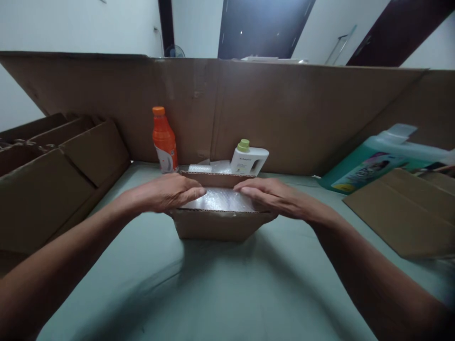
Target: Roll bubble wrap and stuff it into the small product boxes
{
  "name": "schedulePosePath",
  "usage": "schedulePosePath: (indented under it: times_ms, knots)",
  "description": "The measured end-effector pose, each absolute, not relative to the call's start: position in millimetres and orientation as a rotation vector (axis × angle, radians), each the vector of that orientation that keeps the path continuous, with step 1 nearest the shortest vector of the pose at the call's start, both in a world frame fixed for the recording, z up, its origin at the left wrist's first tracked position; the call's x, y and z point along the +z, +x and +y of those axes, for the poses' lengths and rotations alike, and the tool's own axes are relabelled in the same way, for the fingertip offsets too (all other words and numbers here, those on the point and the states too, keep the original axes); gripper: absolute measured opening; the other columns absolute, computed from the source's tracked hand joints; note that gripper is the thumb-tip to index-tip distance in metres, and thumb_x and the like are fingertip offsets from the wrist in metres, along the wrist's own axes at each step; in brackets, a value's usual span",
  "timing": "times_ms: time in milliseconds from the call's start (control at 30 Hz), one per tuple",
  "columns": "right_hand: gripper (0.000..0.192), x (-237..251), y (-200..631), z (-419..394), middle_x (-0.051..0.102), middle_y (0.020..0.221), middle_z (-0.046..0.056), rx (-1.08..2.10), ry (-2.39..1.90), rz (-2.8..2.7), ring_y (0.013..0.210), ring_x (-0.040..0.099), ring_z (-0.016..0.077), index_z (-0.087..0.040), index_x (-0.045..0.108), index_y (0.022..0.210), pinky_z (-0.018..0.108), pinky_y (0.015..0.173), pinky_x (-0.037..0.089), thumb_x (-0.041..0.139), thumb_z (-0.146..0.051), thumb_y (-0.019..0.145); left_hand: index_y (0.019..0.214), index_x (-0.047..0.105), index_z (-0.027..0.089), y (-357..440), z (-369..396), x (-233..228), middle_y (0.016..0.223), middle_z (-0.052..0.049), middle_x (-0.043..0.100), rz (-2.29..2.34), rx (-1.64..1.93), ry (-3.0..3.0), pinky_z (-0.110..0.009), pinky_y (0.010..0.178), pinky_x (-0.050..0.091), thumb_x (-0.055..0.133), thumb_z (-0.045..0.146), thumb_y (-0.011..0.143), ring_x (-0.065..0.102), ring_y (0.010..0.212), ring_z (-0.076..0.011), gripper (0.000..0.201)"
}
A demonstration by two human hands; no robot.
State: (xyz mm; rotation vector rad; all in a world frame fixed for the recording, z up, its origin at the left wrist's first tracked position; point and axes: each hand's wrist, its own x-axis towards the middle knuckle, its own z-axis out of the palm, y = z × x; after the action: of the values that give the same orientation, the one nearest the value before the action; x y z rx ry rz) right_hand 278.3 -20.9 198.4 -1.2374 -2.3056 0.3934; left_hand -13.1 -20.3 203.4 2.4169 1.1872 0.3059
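Open-topped cardboard box on green cloth

Left hand and right hand cover the box's ends, grip impossible to tell; inside, shiny bubble wrap hides the floor between brown corrugated walls; behind it, a green-capped white bottle, base partly hidden.

Orange bottle left of white bottle, cardboard panel behind.

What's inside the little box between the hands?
Shiny bubble wrap shows inside the open cardboard box. It covers whatever may be underneath, so I can't tell what's down there.
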Motion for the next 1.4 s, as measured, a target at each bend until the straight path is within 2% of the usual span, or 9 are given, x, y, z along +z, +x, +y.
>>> schedulePosePath:
  times_ms: [100, 200, 400, 633, 867, 1000, 1100, 1267, 1400]
  knots:
    - [0.032, 184, 314, -57, 0.075, 0.108, 0.004, 0.237, -1.355, -2.069, 0.101, 0.070, 0.0266, -0.028, 0.074, 0.108, 0.039, 0.087, 0.055, 0.051, -0.048, 0.097, 0.106, 0.071, 0.022, -38, -64, 183, 0.098, -0.004, 0.072, 1.486, 1.072, 2.322, -0.030, 0.075, 0.049, 0.051, 0.046, 0.093, 0.064, 0.085, -0.0217, 0.033]
    - [0.029, 146, 341, -85, 0.077, 0.098, 0.005, 0.270, -1.554, -1.834, 0.088, 0.072, 0.0272, -0.030, 0.075, 0.100, 0.039, 0.077, 0.057, 0.059, -0.051, 0.090, 0.114, 0.067, 0.023, -58, -101, 131, 0.097, -0.003, 0.069, 1.767, 1.516, 1.887, -0.032, 0.082, 0.051, 0.058, 0.040, 0.091, 0.063, 0.087, -0.0195, 0.030]
    - [0.052, 55, 315, -72, 0.071, 0.117, 0.013, 0.786, -1.448, -1.705, 0.092, 0.071, 0.0271, -0.021, 0.058, 0.120, 0.041, 0.079, 0.060, 0.066, -0.053, 0.080, 0.142, 0.045, 0.022, -19, -86, 31, 0.139, -0.014, 0.056, 1.515, 1.285, 1.528, -0.045, 0.098, 0.051, 0.070, 0.044, 0.079, 0.061, 0.116, -0.0282, 0.071]
    - [0.049, 42, 267, -101, 0.072, 0.099, 0.016, 0.665, -1.593, -1.647, 0.089, 0.069, 0.0336, -0.015, 0.059, 0.111, 0.047, 0.078, 0.057, 0.060, -0.054, 0.081, 0.130, 0.050, 0.019, 2, -104, 17, 0.127, -0.013, 0.065, 1.393, 1.369, 1.340, -0.040, 0.101, 0.050, 0.069, 0.051, 0.079, 0.063, 0.118, -0.0271, 0.063]
    - [0.059, 69, 188, -110, 0.065, 0.129, 0.014, 0.758, -1.195, -1.900, 0.114, 0.063, 0.0336, -0.020, 0.049, 0.138, 0.049, 0.097, 0.052, 0.062, -0.037, 0.082, 0.119, 0.053, 0.018, -90, -161, 34, 0.111, -0.010, 0.071, 1.678, 1.501, 1.166, -0.036, 0.087, 0.056, 0.078, 0.057, 0.069, 0.069, 0.101, -0.0262, 0.068]
    - [0.038, 66, 222, -120, 0.072, 0.104, 0.012, 0.673, -1.438, -1.772, 0.093, 0.068, 0.0318, -0.019, 0.062, 0.110, 0.046, 0.081, 0.057, 0.060, -0.047, 0.084, 0.131, 0.049, 0.019, -44, -147, 39, 0.125, -0.013, 0.066, 1.482, 1.471, 1.287, -0.038, 0.101, 0.050, 0.073, 0.051, 0.076, 0.063, 0.116, -0.0267, 0.068]
    - [0.038, 52, 270, -155, 0.072, 0.084, 0.010, 0.566, -1.650, -1.697, 0.077, 0.069, 0.0308, -0.019, 0.064, 0.098, 0.043, 0.069, 0.058, 0.060, -0.053, 0.083, 0.137, 0.047, 0.018, -1, -143, 30, 0.129, -0.014, 0.064, 1.304, 1.360, 1.356, -0.039, 0.105, 0.048, 0.069, 0.044, 0.081, 0.060, 0.122, -0.0273, 0.066]
    - [0.063, 31, 312, -190, 0.071, 0.112, 0.014, 0.543, -1.697, -1.616, 0.115, 0.063, 0.0403, -0.020, 0.065, 0.119, 0.056, 0.100, 0.051, 0.074, -0.059, 0.070, 0.142, 0.045, 0.021, 1, -161, 9, 0.137, -0.014, 0.060, 1.227, 1.231, 1.407, -0.045, 0.110, 0.046, 0.066, 0.043, 0.085, 0.056, 0.129, -0.0301, 0.064]
    - [0.083, 30, 318, -172, 0.072, 0.117, 0.013, 0.734, -1.503, -1.550, 0.112, 0.066, 0.0368, -0.021, 0.068, 0.119, 0.054, 0.099, 0.054, 0.087, -0.062, 0.049, 0.152, 0.033, 0.032, -27, -182, -16, 0.154, -0.013, 0.046, 1.417, 1.178, 1.294, -0.053, 0.110, 0.048, 0.069, 0.054, 0.081, 0.055, 0.133, -0.0354, 0.083]
